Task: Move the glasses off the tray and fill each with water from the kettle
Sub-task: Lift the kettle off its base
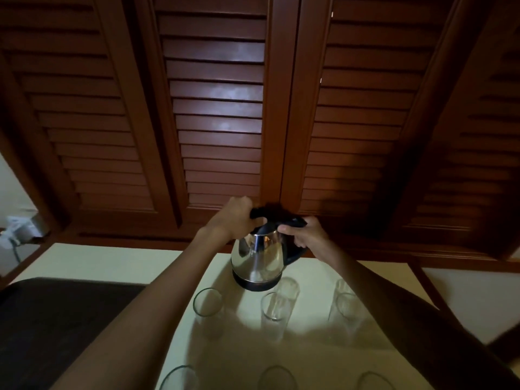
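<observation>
Closest to me, back toward my elbows from both hands, three rims are peeking in at the bottom edge: the near-left glass, the near-middle glass and the near-right glass. All three are standing on the pale table, and all three are looking dry to me.

Moving out, just short of my hands, a second row is standing: the left glass, the middle glass and the right glass. Faint glassy shapes are showing just behind two of them, but I cannot tell whether those are more glasses. I am seeing no water in any of them. Left of my left forearm a dark slab is lying; it may be the tray, and nothing is standing on it, so I am judging the moving done and the filling not yet begun.

Now the kettle: it is sitting upright directly under my hands, just beyond the middle glass. My left hand is curling over its black top, and my right hand is wrapping round the black handle. Whether its base is resting on the table, I cannot tell.

Those close-packed glasses are crowding the pour, so I am thinking a careful tilt.

Beyond my hands, louvred wooden doors are filling the wall, and far off to the left a blurred white thing is sitting.
</observation>
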Tool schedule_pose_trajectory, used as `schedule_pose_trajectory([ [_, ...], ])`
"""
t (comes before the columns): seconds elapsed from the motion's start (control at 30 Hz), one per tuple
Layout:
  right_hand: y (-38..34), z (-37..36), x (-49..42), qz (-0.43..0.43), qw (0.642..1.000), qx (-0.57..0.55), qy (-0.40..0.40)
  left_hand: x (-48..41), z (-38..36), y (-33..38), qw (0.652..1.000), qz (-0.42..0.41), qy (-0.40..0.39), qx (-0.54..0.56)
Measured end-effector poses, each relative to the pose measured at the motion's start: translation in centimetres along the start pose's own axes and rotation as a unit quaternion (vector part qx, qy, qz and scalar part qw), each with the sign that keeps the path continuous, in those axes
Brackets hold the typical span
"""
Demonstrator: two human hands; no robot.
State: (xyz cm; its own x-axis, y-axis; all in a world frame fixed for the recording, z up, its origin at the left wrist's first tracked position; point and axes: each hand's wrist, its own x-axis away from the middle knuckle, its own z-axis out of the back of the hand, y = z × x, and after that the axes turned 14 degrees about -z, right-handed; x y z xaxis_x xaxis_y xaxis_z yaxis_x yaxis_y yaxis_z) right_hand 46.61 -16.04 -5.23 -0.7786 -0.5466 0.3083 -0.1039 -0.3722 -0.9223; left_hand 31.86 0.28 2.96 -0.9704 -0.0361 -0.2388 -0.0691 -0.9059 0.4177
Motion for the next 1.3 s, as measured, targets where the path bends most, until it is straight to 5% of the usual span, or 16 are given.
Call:
schedule_pose_trajectory([
  [0.3, -3.9, -0.9, 3.4, 0.042, 0.994, -0.083, 0.051, 1.5, 3.2, 0.7, 0.998, -0.010, 0.053, 0.014],
  [0.7, -10.9, 2.9, 22.5, 0.102, 0.977, -0.179, 0.059, 7.3, 10.8, 14.4, 0.985, -0.122, 0.111, -0.054],
  [1.3, 1.6, 4.0, 41.5, 0.040, 0.987, -0.141, 0.070, 24.1, 3.2, 27.1, 0.988, -0.110, 0.083, -0.067],
])
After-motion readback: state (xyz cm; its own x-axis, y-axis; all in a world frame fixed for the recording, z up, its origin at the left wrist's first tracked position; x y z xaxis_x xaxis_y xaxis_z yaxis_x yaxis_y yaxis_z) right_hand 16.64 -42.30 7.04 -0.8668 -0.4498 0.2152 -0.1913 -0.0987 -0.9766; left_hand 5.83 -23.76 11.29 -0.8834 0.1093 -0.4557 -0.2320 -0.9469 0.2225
